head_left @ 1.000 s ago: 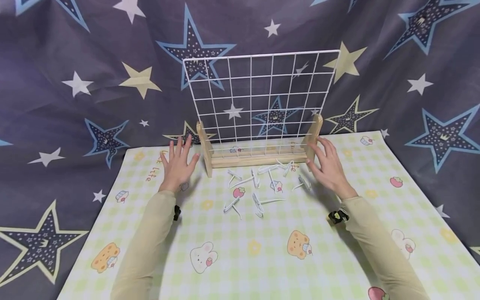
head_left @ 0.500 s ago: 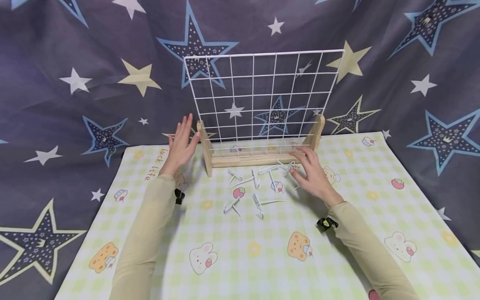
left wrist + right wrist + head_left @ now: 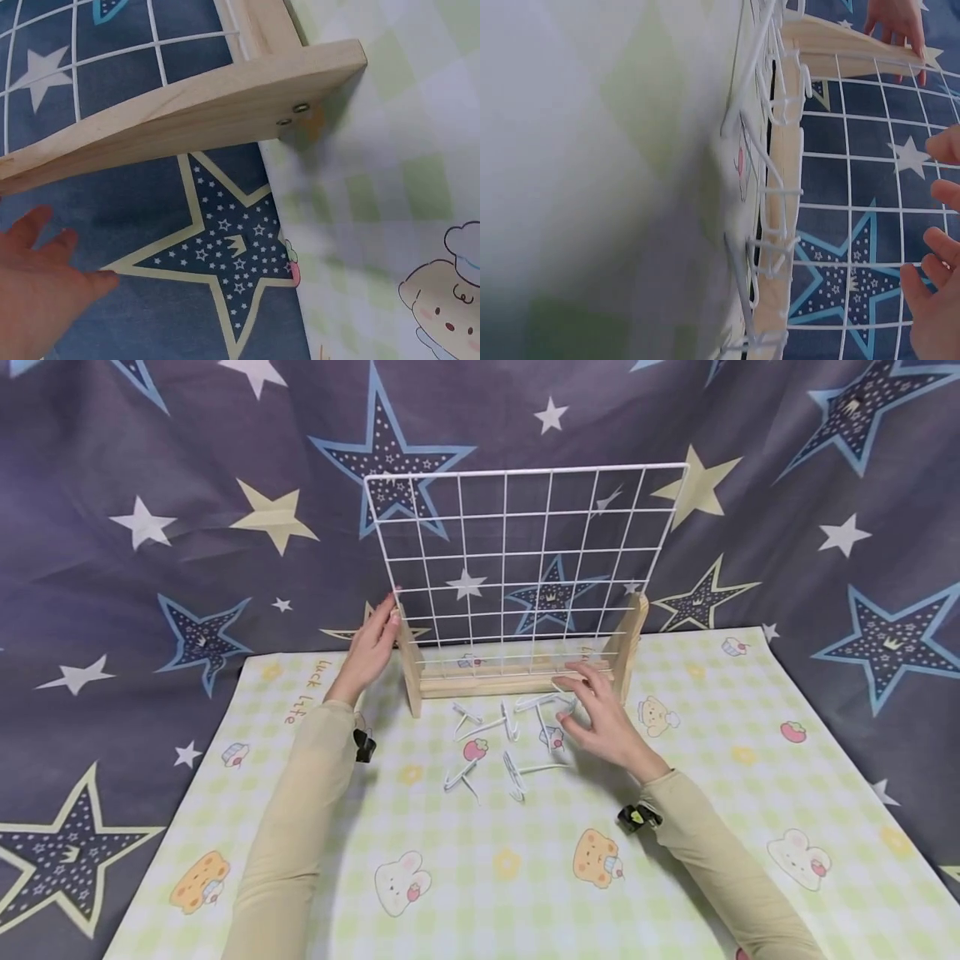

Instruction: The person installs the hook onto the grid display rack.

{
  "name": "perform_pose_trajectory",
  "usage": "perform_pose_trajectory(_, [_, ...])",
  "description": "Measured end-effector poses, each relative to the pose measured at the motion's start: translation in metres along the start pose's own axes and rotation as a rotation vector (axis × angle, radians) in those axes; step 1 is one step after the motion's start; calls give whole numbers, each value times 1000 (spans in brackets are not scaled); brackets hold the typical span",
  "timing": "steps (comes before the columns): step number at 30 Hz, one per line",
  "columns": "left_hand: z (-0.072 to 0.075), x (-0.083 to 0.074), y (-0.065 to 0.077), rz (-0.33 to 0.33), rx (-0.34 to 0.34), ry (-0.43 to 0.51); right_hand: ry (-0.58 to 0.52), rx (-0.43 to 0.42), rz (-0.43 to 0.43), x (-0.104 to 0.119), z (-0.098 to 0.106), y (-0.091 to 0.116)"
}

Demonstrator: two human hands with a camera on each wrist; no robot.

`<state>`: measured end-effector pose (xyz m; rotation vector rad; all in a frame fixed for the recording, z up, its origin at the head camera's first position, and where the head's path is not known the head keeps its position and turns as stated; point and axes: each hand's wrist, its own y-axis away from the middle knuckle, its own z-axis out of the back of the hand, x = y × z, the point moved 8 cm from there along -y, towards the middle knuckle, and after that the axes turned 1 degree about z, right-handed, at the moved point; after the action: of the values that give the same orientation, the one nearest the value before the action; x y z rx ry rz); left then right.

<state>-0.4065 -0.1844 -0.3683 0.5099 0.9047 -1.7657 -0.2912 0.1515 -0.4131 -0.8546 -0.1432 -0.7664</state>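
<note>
A white wire grid panel (image 3: 525, 471) stands upright in a wooden stand (image 3: 517, 685) at the back of the table. My left hand (image 3: 366, 658) is at the upper end of the stand's left side piece (image 3: 410, 664), its fingers extended; the right wrist view shows that hand (image 3: 900, 21) at the wood's tip. My right hand (image 3: 609, 727) hovers over the rightmost white wire hooks, fingers spread and slightly bent, with nothing visibly held. It partly hides those hooks. Several other hooks, such as one hook (image 3: 513, 774) and another hook (image 3: 462, 776), lie before the stand.
A green-and-white checked cloth with cartoon prints (image 3: 480, 877) covers the table. Directly behind the grid hangs a dark star-patterned curtain (image 3: 75, 585). The stand's right side piece (image 3: 630, 639) is beyond my right hand.
My left hand has moved up and right to the stand's left side piece. The right hand has left the right side piece and moved left over the hooks.
</note>
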Motion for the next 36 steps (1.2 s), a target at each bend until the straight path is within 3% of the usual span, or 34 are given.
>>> perform_pose_trajectory(6, [0,1,3,-24,-49,186,-42,74,-44,4,-16,4])
perform_pose_trajectory(10, [-3,1,2,-45,-47,299,-61,128,-47,10,-27,6])
perform_pose_trajectory(18, [-4,2,1,6,-11,379,-199,254,-29,25,-50,2])
perform_pose_trajectory(27, [3,-24,12,55,24,413,-385,449,-104,36,-76,7])
perform_pose_trajectory(36, [3,-23,12,31,7,419,-383,534,-71,44,-87,10])
